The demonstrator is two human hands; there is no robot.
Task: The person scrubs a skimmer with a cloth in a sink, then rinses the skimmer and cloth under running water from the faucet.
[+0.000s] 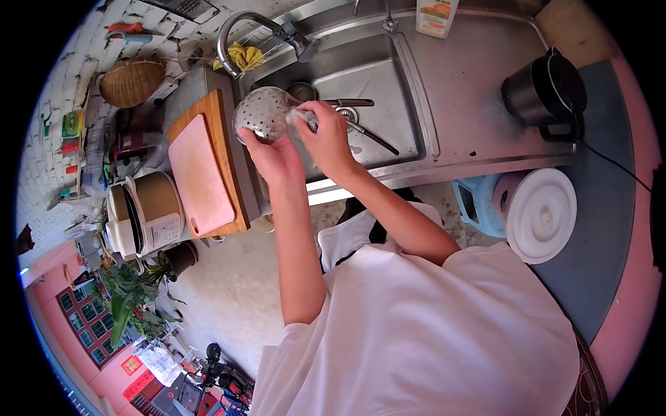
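Note:
My left hand (277, 158) grips a round metal strainer (258, 111) full of small holes, held up at the left edge of the sink. Its thumb lies over the rim, and the strainer's underside is hidden. In my right hand (329, 136) is a greyish scouring pad (304, 120), pinched beside the strainer's right edge; I cannot tell whether the two touch. Behind the hands is the stainless steel sink (409, 90). Two black-handled utensils (378, 141) lie in it, along with a small round metal dish (302, 91), partly covered by the strainer.
A curved faucet (223, 43) rises at the sink's back left, near a yellow cloth (244, 57). Pink and wooden cutting boards (201, 177) lie to the left, beside a rice cooker (152, 208). On the right counter stand a black kettle (538, 90) and a bottle (436, 16).

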